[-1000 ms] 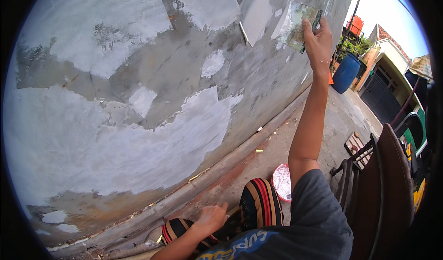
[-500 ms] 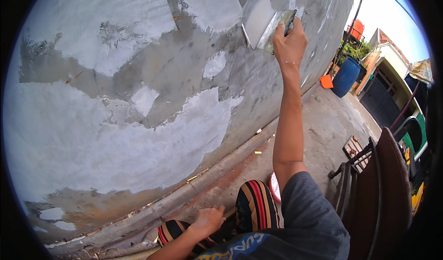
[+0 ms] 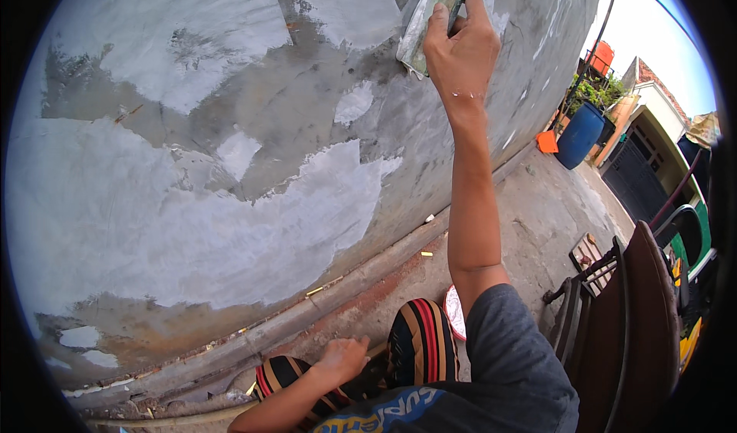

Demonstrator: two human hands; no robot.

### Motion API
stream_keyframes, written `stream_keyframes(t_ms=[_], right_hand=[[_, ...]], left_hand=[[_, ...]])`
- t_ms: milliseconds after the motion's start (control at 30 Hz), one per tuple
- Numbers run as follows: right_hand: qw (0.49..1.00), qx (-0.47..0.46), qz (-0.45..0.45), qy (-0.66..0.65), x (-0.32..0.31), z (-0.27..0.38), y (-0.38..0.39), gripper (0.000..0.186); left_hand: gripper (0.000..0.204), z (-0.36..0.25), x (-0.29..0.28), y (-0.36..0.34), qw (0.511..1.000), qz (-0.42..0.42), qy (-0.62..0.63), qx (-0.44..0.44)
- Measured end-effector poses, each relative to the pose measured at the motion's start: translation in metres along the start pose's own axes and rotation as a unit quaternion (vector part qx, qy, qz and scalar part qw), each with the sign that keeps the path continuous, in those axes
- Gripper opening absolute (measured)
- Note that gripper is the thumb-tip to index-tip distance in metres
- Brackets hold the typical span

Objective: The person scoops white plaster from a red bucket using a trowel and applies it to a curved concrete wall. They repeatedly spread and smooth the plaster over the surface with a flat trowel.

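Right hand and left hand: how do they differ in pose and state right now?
The bare right hand is raised at the patchy grey-and-white plaster wall; the bare left hand is low, near the black, red and tan striped trousers. The right hand grips a flat, rectangular, pale-greenish blade; the left hand shows no tool. Both are ungloved.

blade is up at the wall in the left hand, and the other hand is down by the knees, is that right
Not quite: the head view shows the blade in the right hand, not the left. It is up at the wall, and the other hand is down by the knees.
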State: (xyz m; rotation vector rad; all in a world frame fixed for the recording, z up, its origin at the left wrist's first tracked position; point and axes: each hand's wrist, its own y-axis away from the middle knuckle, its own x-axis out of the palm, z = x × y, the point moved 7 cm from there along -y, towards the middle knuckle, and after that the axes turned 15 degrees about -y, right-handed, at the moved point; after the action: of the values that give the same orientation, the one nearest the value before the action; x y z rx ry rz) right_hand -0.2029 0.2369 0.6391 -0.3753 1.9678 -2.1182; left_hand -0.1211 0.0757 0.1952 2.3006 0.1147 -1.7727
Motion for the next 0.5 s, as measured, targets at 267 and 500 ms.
stream_keyframes(t_ms=[267,500], right_hand=[[0.991,0.083,-0.046,-0.089,-0.058,-0.058,-0.016,0.018],[0.993,0.104,-0.032,0.04,-0.053,-0.09,-0.019,0.02]], left_hand=[[0.038,0.0,-0.003,0.003,1.0,-0.004,-0.005,-0.024],[0.04,0.003,-0.001,0.005,0.999,0.032,-0.005,-0.039]])
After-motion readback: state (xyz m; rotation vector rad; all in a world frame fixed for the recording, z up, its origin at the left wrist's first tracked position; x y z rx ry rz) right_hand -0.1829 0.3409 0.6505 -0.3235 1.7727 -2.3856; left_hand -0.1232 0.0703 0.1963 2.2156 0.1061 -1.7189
